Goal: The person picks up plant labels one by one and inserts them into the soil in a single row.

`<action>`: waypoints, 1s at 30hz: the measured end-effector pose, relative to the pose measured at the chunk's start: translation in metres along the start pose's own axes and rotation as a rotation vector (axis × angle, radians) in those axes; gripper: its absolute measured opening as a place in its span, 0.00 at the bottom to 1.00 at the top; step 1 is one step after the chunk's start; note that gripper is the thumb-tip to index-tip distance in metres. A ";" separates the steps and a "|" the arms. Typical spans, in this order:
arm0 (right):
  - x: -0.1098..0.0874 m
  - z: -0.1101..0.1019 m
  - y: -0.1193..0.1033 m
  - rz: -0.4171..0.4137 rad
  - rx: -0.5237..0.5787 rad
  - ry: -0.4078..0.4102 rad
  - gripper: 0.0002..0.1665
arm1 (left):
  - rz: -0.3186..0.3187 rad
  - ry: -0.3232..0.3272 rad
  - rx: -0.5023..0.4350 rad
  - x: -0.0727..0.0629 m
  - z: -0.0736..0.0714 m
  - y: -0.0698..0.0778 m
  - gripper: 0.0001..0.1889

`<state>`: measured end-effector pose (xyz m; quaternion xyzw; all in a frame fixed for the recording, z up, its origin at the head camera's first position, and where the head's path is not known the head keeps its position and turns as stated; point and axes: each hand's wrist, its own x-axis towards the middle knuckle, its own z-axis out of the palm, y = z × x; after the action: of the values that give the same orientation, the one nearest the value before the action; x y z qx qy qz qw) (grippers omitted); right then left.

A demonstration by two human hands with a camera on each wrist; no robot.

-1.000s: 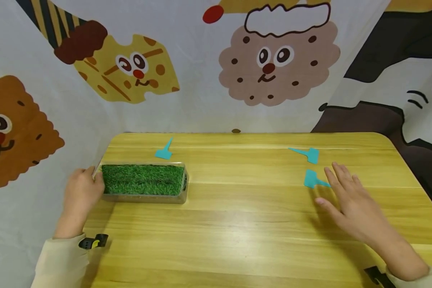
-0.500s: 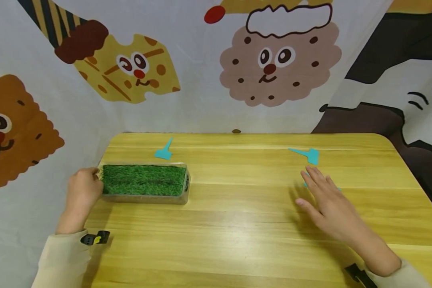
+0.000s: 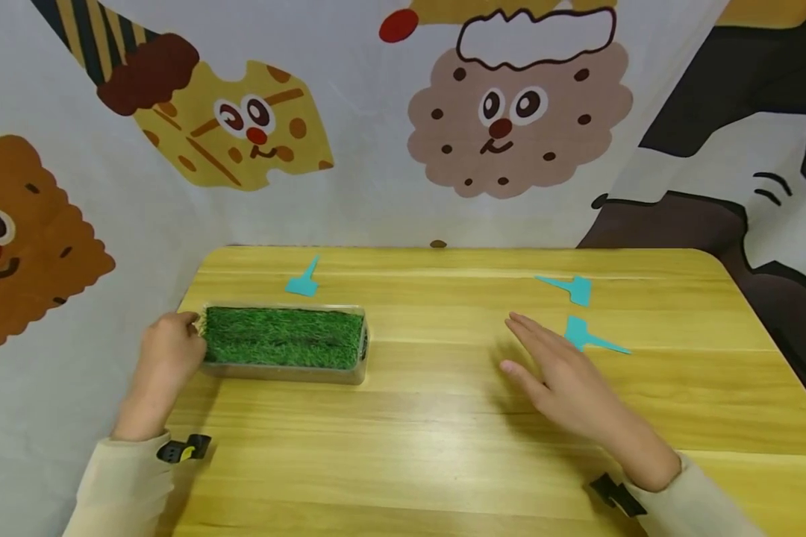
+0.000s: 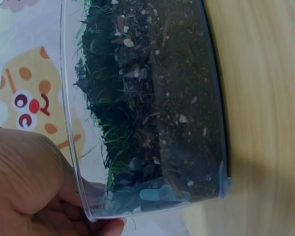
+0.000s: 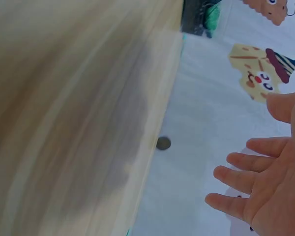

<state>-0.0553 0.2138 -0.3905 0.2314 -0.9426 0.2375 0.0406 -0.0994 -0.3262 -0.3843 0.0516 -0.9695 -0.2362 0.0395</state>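
At the left of the table stands a long clear plastic box [image 3: 289, 373] with green grass [image 3: 282, 335] on top. Its left end is gripped by my left hand [image 3: 171, 350], with thumb and fingers around the rim. In the left wrist view, dark soil with pale bits [image 4: 182, 118] shows through the box wall. My right hand [image 3: 564, 380] is over the table, fingers straight, holding nothing. Just beyond it lies a teal T-shaped plant label [image 3: 578, 333], and a second plant label [image 3: 580, 290] lies farther back.
A third teal plant label [image 3: 302, 285] lies behind the box. The wooden table [image 3: 416, 447] ends at a white cloth [image 3: 376, 209] printed with cartoon biscuits and cheese, which hangs along the back and left side.
My right hand has moved left, past the front plant label, which is uncovered again. The box has shifted slightly right with my left hand on it.
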 end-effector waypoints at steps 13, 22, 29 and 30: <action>0.024 0.018 -0.026 -0.057 0.135 0.037 0.31 | 0.085 0.031 -0.019 -0.009 0.010 0.017 0.22; 0.036 0.024 -0.044 0.041 0.253 -0.016 0.22 | 0.054 -0.034 -0.082 -0.012 0.012 0.028 0.23; 0.047 0.036 -0.054 0.045 0.339 -0.030 0.13 | 0.052 -0.078 -0.088 -0.015 0.016 0.036 0.22; 0.048 0.038 -0.055 0.043 0.346 -0.032 0.12 | 0.058 -0.077 -0.086 -0.016 0.017 0.037 0.22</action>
<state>-0.0721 0.1331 -0.3920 0.2186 -0.8928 0.3933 -0.0198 -0.0886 -0.2839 -0.3829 0.0125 -0.9603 -0.2784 0.0111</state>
